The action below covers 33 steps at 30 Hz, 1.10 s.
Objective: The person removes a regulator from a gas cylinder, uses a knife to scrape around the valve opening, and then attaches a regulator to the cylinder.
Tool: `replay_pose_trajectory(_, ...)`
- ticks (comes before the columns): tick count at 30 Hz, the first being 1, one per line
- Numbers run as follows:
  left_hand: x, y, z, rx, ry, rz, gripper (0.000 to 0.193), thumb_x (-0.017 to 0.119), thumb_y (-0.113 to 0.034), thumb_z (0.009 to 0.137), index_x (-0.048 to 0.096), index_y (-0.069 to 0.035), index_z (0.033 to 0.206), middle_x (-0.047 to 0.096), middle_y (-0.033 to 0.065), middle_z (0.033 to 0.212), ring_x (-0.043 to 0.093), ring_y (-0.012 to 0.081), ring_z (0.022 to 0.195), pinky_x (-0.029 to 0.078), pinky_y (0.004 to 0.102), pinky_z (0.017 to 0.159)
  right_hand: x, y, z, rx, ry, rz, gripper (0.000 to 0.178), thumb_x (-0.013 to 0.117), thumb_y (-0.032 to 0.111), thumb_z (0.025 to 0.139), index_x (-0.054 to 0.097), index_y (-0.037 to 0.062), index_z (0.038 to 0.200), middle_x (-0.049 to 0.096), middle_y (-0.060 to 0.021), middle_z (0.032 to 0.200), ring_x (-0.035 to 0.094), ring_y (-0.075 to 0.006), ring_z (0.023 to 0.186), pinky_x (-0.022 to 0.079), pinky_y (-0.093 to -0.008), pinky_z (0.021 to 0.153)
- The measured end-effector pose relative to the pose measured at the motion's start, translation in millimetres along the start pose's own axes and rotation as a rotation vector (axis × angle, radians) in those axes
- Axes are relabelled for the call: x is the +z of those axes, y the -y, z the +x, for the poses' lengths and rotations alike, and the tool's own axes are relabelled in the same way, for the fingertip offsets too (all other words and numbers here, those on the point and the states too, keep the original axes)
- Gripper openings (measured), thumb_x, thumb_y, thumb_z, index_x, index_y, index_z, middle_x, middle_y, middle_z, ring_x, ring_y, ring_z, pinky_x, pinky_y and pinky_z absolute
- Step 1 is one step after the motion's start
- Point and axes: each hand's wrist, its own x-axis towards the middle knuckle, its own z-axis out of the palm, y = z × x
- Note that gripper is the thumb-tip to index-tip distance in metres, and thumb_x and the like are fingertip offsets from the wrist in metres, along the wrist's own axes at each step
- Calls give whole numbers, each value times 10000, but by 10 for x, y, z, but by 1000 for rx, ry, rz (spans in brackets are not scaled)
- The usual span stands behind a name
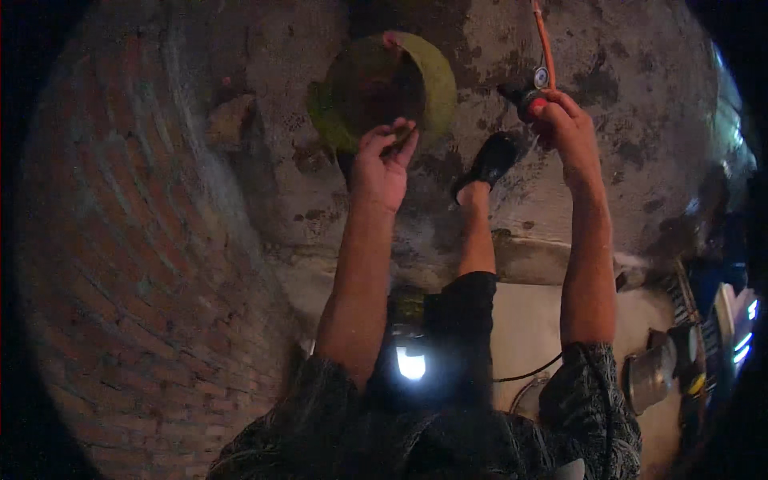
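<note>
My right hand (566,132) is wrapped round a gas regulator (526,104) with a red knob and a dark body. A small round gauge (542,78) sits on it, and an orange hose (546,40) runs up from it. At the near rim of a yellow-green round vessel (438,84), which looks like a gas cylinder from above, is my left hand (384,164). Its fingers are bent toward the thumb; a small dark thing seems to be between them, too dim to name. The vessel's inside is in deep shadow.
A brick wall (136,280) rises along the left. The floor (304,48) is rough and blotched. My foot in a black shoe (498,156) is between the two hands. Metal pots (650,376) stand at the lower right, and a bright lamp (411,364) glows below.
</note>
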Motion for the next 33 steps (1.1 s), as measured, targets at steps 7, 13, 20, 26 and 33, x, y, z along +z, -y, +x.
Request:
replay_pose_trajectory(7,68,552,-258,-181,49,-711,180,521,61,817,485,-42,961,608,142,1021,608,311,1035,507,449,973,129,568,-363,-19,92,76,307,613,275,841,656,21,1008,621,-1,804,540,-97,695,424,-249,632)
replay_pose_trajectory(13,-324,489,-567,253,45,258,215,523,61,797,476,-61,966,609,128,1007,616,271,1012,530,447,878,436,830,-429,-130,262,-258,312,584,285,856,623,29,1031,576,5,763,485,-92,636,371,-255,576)
replay_pose_trajectory(20,-781,-163,-122,-235,-40,10,112,483,-13,869,485,-56,972,642,131,914,651,224,895,546,397,743,1200,1007,20,-121,377,-353,265,589,297,879,632,55,977,631,-31,784,537,-105,643,412,-253,577)
replay_pose_trajectory(26,-1258,-506,272,-24,8,449,155,491,-59,894,498,-3,1038,639,146,849,654,222,769,524,393,667,1815,1121,115,-374,517,-1055,273,578,324,882,627,63,942,623,-25,738,550,-106,587,416,-262,498)
replay_pose_trajectory(33,-1395,-85,498,7,-27,315,271,564,-129,889,472,18,1097,618,131,892,630,227,801,503,405,725,2302,1028,19,-31,437,-658,250,599,327,863,634,86,919,610,-34,708,554,-99,567,422,-260,473)
